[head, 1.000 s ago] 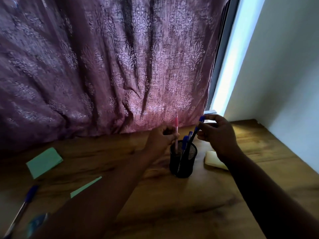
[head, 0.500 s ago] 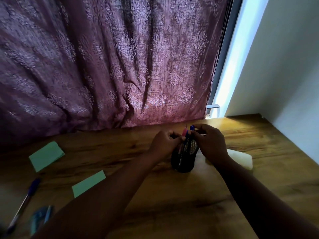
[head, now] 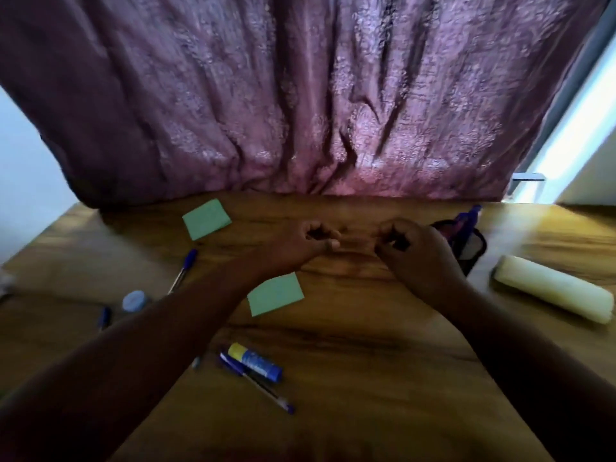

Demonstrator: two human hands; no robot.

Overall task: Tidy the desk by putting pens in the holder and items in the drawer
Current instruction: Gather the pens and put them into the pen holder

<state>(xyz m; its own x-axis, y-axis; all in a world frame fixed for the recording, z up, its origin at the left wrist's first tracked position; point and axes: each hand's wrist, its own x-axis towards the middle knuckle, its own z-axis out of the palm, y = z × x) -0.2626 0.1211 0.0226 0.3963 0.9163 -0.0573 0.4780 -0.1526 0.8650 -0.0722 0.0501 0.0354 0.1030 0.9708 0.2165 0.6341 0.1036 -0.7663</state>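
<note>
Left hand (head: pixel 308 240) hovered over the desk (head: pixel 350 378) near centre, fingers curled in, nothing in its grasp. Right hand (head: pixel 411 245) sat just beside it at 3 o'clock, likewise curled and holding nothing visible; the two were close but apart.

Pen holder (head: pixel 475 243): black mesh cup, at 3 o'clock of the right hand and partly hidden behind it. Blue-capped pens (head: pixel 468 218) stood out of its mouth; frame blurred, count not readable.

Loose items on the desk: one blue-capped pen (head: pixel 185 270) at 9 o'clock of the left forearm; another pen (head: pixel 256 383) at 6 o'clock, lying just beside a glue stick (head: pixel 255 361) with yellow end and blue body. Two green sticky notes, one (head: pixel 206 219) at 10 o'clock, one (head: pixel 275 294) partly under the left forearm. Small round blue-white item (head: pixel 134 300) at 8 o'clock, identity unclear. Pale cream roll (head: pixel 553 288) at 4 o'clock of the holder.

Purple curtain (head: pixel 300 95) hung along the far edge.
</note>
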